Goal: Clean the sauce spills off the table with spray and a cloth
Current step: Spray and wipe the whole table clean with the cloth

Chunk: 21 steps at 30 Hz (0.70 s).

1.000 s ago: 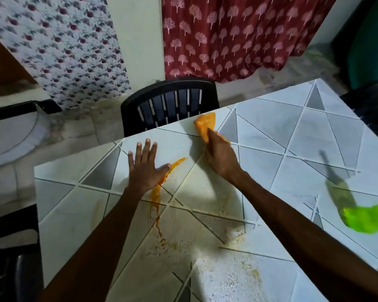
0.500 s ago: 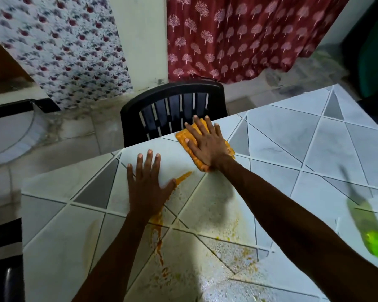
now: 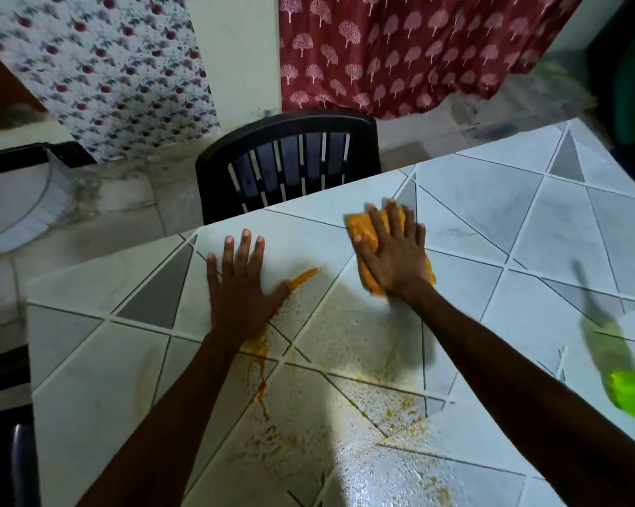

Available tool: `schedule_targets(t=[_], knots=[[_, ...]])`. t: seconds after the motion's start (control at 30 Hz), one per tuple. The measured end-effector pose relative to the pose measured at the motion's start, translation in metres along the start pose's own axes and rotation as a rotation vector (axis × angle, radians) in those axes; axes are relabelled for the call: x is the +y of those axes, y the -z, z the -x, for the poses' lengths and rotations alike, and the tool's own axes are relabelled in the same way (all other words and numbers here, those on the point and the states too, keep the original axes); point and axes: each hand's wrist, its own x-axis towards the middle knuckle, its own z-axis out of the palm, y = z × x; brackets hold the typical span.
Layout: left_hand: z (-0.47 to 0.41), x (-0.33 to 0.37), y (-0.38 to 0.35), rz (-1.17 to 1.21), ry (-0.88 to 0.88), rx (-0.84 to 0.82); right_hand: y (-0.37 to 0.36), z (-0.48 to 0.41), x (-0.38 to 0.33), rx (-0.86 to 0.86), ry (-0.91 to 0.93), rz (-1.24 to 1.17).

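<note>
Two flat, spread hands: left hand (image 3: 243, 287) on one table (image 3: 528, 228), right hand (image 3: 394, 256) pressing one orange cloth (image 3: 363, 228)

A single wide-angle view, worn on the head, faces forward and steeply down onto the table (image 3: 528, 214). It sits close enough that both forearms run in from the bottom edge to the left hand (image 3: 241, 287) and right hand (image 3: 393, 258) at mid-frame. Past the table's far edge it takes in a chair (image 3: 290, 166) and curtains (image 3: 400, 49).
</note>
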Motion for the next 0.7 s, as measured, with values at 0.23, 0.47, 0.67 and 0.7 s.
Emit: schedule_targets(t=[0.23, 0.47, 0.67, 0.7], knots=[[0.0, -0.008, -0.004, -0.032, -0.009, 0.041, -0.012, -0.056, -0.103, -0.014, 0.107, -0.082], [-0.004, -0.001, -0.004, -0.019, -0.002, 0.013, 0.0, 0.04, 0.017, -0.032, 0.142, -0.016], [-0.002, -0.006, -0.006, -0.042, 0.021, 0.012, -0.004, -0.034, -0.02, 0.002, -0.065, -0.048], [-0.002, -0.008, -0.005, -0.041, 0.022, 0.015, -0.01, -0.024, -0.037, -0.01, -0.001, -0.055]])
